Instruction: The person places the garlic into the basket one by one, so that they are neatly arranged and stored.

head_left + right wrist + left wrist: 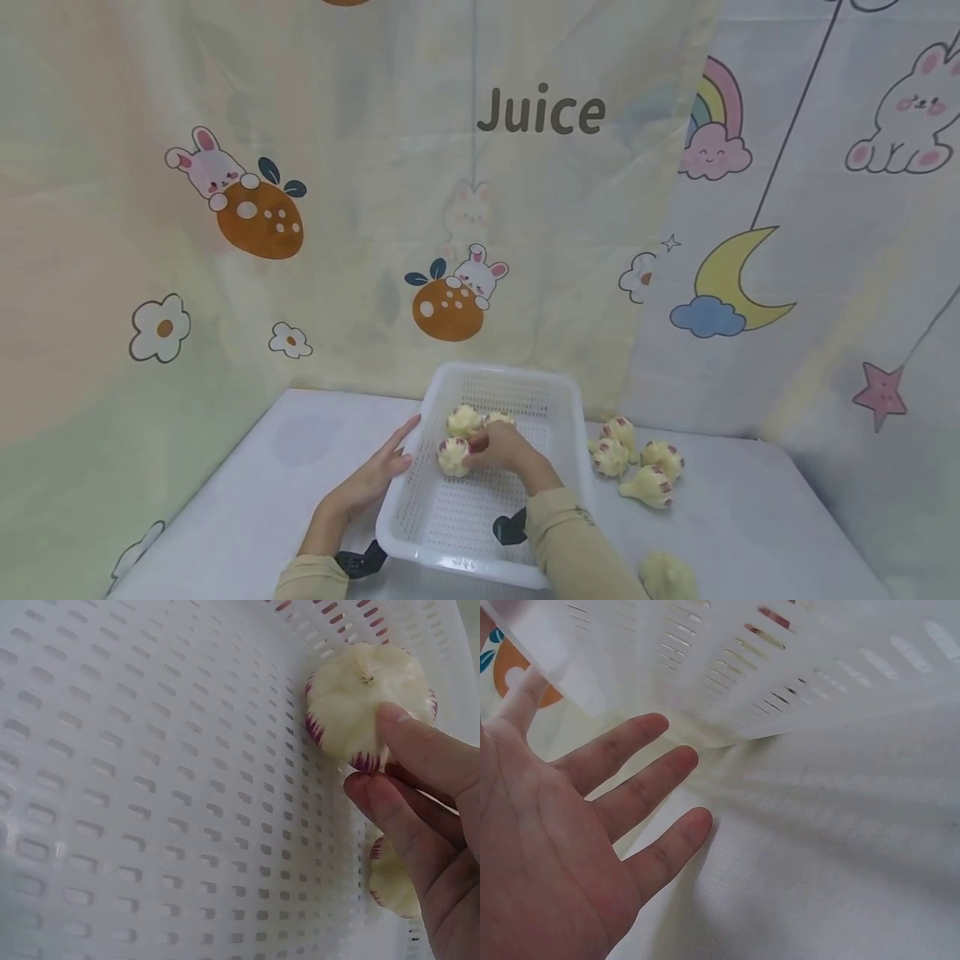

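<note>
My right hand (502, 448) is inside a white perforated plastic basket (480, 557), pinching a cream-coloured garlic bulb (453, 457) with purple streaks. In the right wrist view the thumb lies on top of that bulb (349, 701), with the fingertips against its lower side. Two more garlic bulbs lie near it in the basket, one (465, 419) at the far left and another (498, 418) partly hidden behind the hand. My left hand (371, 479) is at the basket's left side, thumb by the rim. Its fingers (649, 791) are spread and fairly straight in the left wrist view.
Several garlic bulbs (649, 486) are grouped on the white-covered table (757, 525) right of the basket. A further bulb (667, 575) sits near the front, by the right sleeve. Behind the table hangs a printed curtain (360, 192).
</note>
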Available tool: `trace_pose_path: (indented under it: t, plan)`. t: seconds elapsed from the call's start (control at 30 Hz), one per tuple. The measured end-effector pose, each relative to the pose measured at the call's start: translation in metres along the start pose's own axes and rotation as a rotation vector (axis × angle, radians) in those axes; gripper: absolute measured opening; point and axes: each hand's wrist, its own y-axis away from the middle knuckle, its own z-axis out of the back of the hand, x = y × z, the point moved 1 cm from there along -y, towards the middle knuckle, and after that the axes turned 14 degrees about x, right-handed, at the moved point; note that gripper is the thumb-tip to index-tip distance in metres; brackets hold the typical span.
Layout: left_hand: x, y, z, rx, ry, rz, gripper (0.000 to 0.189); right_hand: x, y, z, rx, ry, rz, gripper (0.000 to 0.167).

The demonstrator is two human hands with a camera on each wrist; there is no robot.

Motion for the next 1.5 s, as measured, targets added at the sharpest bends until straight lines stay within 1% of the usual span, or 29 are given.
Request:
trace_pose_path:
  t: [0.13, 0.23, 0.3, 0.37, 0.4, 0.5, 0.6, 0.67, 0.77, 0.83, 0.93, 1.0, 1.1, 1.2, 1.3, 1.37, 1.43, 1.5]
  plan:
    - [0.001, -0.004, -0.002, 0.01, 0.004, 0.006, 0.059, 0.002, 0.009, 0.008, 0.036, 0.014, -0.022, 0.019]
    - [0.004, -0.005, -0.001, 0.015, 0.015, 0.007, 0.06, 0.01, 0.018, 0.018, 0.058, 0.051, -0.049, 0.025]
    - [0.006, -0.004, 0.0, 0.011, 0.03, 0.013, 0.059, 0.017, 0.025, 0.026, 0.061, 0.055, -0.058, 0.027]
    - [0.008, -0.004, 0.001, 0.007, 0.037, 0.019, 0.059, 0.026, 0.035, 0.035, 0.045, 0.063, -0.052, 0.028]
    - [0.008, -0.003, 0.001, 0.005, 0.04, 0.022, 0.059, 0.03, 0.041, 0.04, 0.035, 0.067, -0.052, 0.031]
    - [0.009, -0.003, 0.001, 0.003, 0.039, 0.033, 0.058, 0.036, 0.066, 0.054, -0.001, 0.055, -0.017, 0.043]
    - [0.009, -0.001, 0.002, 0.002, 0.024, 0.043, 0.058, 0.035, 0.099, 0.064, -0.044, 0.034, -0.003, 0.044]
    - [0.01, 0.0, 0.003, 0.005, 0.013, 0.044, 0.058, 0.03, 0.123, 0.07, -0.075, 0.013, 0.013, 0.046]
    - [0.011, 0.002, 0.007, 0.005, 0.0, 0.043, 0.057, 0.019, 0.158, 0.079, -0.132, -0.011, 0.013, 0.048]
    - [0.01, 0.005, 0.01, 0.005, -0.008, 0.043, 0.057, 0.01, 0.179, 0.084, -0.146, -0.027, 0.028, 0.05]
    - [0.007, 0.008, 0.013, -0.004, -0.002, 0.043, 0.057, -0.007, 0.207, 0.09, -0.166, -0.037, 0.01, 0.052]
    - [0.005, 0.009, 0.015, -0.003, 0.006, 0.048, 0.057, -0.021, 0.222, 0.092, -0.175, -0.044, -0.009, 0.053]
    - [0.003, 0.01, 0.014, 0.003, 0.024, 0.055, 0.057, -0.045, 0.238, 0.09, -0.176, -0.061, -0.058, 0.052]
    - [0.001, 0.008, 0.013, 0.017, 0.016, 0.05, 0.057, -0.065, 0.248, 0.087, -0.13, -0.061, -0.104, 0.053]
    - [-0.002, 0.004, 0.01, 0.033, 0.007, 0.026, 0.058, -0.078, 0.254, 0.085, -0.083, -0.06, -0.16, 0.055]
    - [-0.004, 0.0, 0.008, 0.047, 0.001, 0.018, 0.059, -0.085, 0.259, 0.085, -0.058, -0.037, -0.203, 0.056]
    - [-0.005, -0.003, 0.007, 0.049, 0.004, 0.023, 0.059, -0.091, 0.263, 0.085, -0.031, -0.043, -0.247, 0.057]
    - [-0.006, -0.005, 0.006, 0.04, -0.001, 0.037, 0.059, -0.097, 0.268, 0.084, 0.015, -0.051, -0.282, 0.058]
